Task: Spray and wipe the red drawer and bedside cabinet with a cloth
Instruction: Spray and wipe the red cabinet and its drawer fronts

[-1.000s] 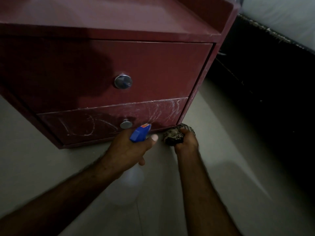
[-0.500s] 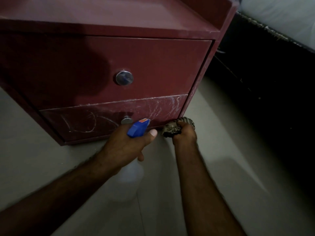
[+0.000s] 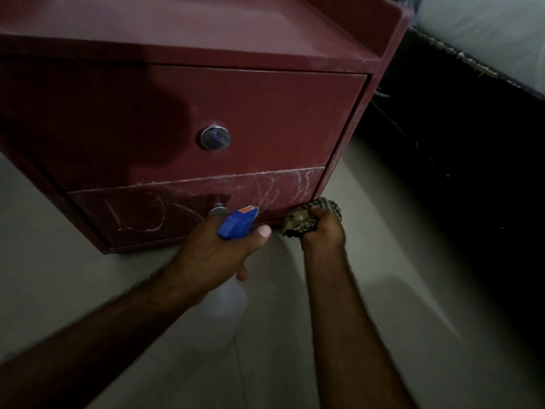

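The red bedside cabinet [image 3: 206, 28] stands on the floor with two drawers, each with a round metal knob. White scribble marks and a faint spray streak cover the lower red drawer [image 3: 165, 211]. My left hand [image 3: 215, 252] grips a spray bottle [image 3: 239, 222] with a blue head and a pale body, its nozzle pointing at the lower drawer. My right hand [image 3: 323, 231] holds a bunched checked cloth [image 3: 300, 221] at the drawer's lower right corner, close to the floor.
A dark bed frame [image 3: 457, 149] with a white mattress [image 3: 489, 33] on top stands just right of the cabinet, leaving a narrow strip of pale tiled floor [image 3: 398, 276] between. The room is dim.
Both hands have held their place in front of the lower drawer, the bottle still aimed at it. A thin white spray streak now shows in front of the nozzle.
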Demonstrator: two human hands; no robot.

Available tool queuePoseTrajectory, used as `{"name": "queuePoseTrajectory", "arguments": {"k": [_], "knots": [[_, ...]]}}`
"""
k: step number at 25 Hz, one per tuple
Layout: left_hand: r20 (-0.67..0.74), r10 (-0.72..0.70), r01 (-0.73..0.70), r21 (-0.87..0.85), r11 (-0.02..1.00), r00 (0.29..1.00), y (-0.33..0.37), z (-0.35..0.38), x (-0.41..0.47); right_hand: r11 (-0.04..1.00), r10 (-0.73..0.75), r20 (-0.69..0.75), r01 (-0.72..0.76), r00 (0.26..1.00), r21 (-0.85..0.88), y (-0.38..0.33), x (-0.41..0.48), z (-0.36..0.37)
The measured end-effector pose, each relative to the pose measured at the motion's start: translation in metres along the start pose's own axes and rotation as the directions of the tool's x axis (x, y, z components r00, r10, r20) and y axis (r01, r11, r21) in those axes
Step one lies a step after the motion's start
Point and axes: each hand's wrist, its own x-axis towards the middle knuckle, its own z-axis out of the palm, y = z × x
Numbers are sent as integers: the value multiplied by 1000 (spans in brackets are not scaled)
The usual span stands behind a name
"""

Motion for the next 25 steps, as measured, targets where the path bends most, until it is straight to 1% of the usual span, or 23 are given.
{"name": "queuePoseTrajectory", "arguments": {"k": [3,4,8,10,12,14,15,18,21,25], "knots": [[-7,20,-20,-10,1000,1000,0,1,1,993,-94,29,92,995,70,-9,0,2],[-8,20,-20,-21,1000,1000,1,1,1,992,-101,29,98,995,74,-10,-1,2],[-2,42,-42,-17,999,999,3,1,1,999,-16,12,16,1000,40,-7,-7,4],[-10,57,-57,-23,998,998,3,2,2,997,-44,3,44,999,56,-10,-10,9],[-16,56,-56,-34,998,998,3,2,2,991,-104,12,103,994,87,-15,-11,11],[-17,64,-64,-12,998,998,2,2,2,984,-158,1,157,987,81,-19,-14,11],[-19,70,-70,-1,998,997,2,2,1,984,-166,-8,166,986,66,-18,-15,10],[-12,104,-104,1,995,994,6,2,0,990,-126,-45,128,991,57,-15,-17,11],[-3,120,-120,12,993,993,11,1,0,992,-118,-48,119,992,30,-18,-23,15],[10,127,-127,27,991,992,13,0,0,974,-200,-13,201,980,104,-34,-29,22]]}}
